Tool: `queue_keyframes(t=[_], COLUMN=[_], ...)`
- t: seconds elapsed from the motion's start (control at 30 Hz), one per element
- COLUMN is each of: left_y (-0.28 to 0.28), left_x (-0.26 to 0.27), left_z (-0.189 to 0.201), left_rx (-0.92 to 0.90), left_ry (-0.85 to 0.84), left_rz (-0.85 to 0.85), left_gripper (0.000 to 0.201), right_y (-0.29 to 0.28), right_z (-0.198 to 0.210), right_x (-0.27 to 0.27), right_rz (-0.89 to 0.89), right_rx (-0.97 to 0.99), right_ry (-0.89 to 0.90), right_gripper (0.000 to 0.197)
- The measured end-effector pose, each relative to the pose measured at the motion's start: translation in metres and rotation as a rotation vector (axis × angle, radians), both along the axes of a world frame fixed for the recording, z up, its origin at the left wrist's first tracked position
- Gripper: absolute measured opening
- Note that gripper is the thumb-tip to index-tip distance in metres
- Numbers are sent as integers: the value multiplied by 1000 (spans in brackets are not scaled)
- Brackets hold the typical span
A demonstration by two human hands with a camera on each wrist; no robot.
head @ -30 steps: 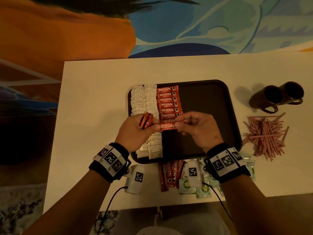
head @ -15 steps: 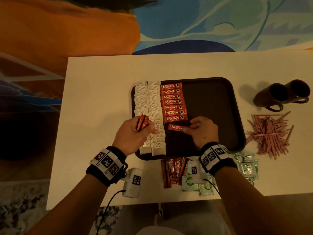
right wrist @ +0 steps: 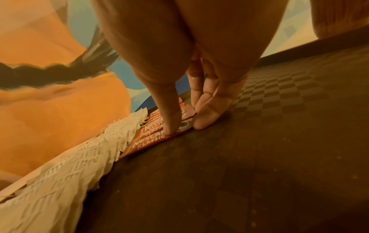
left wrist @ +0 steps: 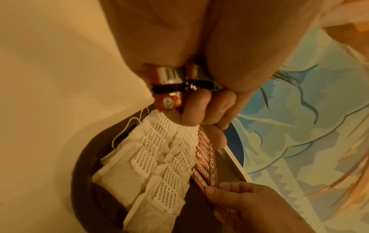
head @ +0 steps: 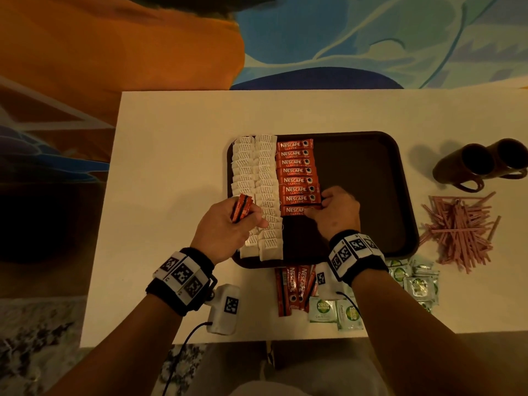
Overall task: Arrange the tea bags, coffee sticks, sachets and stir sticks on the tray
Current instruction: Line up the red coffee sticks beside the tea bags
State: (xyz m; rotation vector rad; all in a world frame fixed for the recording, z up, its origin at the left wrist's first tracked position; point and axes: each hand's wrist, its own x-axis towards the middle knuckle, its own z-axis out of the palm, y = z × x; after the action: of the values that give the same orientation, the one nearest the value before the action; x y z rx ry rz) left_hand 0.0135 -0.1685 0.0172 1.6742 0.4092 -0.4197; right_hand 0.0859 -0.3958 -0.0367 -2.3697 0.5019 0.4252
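A dark brown tray (head: pixel 368 170) carries two columns of white tea bags (head: pixel 257 181) on its left side, with a column of red coffee sticks (head: pixel 297 171) beside them. My right hand (head: pixel 317 210) lies low on the tray. Its thumb presses the nearest coffee stick (head: pixel 294 210) flat while straight fingers (right wrist: pixel 203 116) touch that stick's end (right wrist: pixel 157 138). My left hand (head: pixel 245 224) hovers over the near tea bags (left wrist: pixel 159 165) and grips a few coffee sticks (head: pixel 241 208) upright, fingers curled round them (left wrist: pixel 169 88).
Loose coffee sticks (head: pixel 294 287) and green sachets (head: pixel 414 281) lie on the white table (head: pixel 171 167) in front of the tray. A pile of pink stir sticks (head: pixel 460 230) and two dark mugs (head: pixel 483 164) are at the right. The tray's right half is bare.
My right hand brought one coffee stick down from mid-air and laid it at the near end of the red column. The left hand stayed put with its sticks.
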Motion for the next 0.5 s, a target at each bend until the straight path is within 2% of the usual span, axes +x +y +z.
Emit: queue_keyframes(t=[0.5], left_y=[-7], left_x=[-2], left_z=[-2], left_rx=[-8], left_ry=[4], left_rz=[-18], left_gripper=[6], right_y=[-2], right_z=[3], right_x=[3], right_rz=[-16], right_rx=[38], right_ry=[30], right_gripper=[50])
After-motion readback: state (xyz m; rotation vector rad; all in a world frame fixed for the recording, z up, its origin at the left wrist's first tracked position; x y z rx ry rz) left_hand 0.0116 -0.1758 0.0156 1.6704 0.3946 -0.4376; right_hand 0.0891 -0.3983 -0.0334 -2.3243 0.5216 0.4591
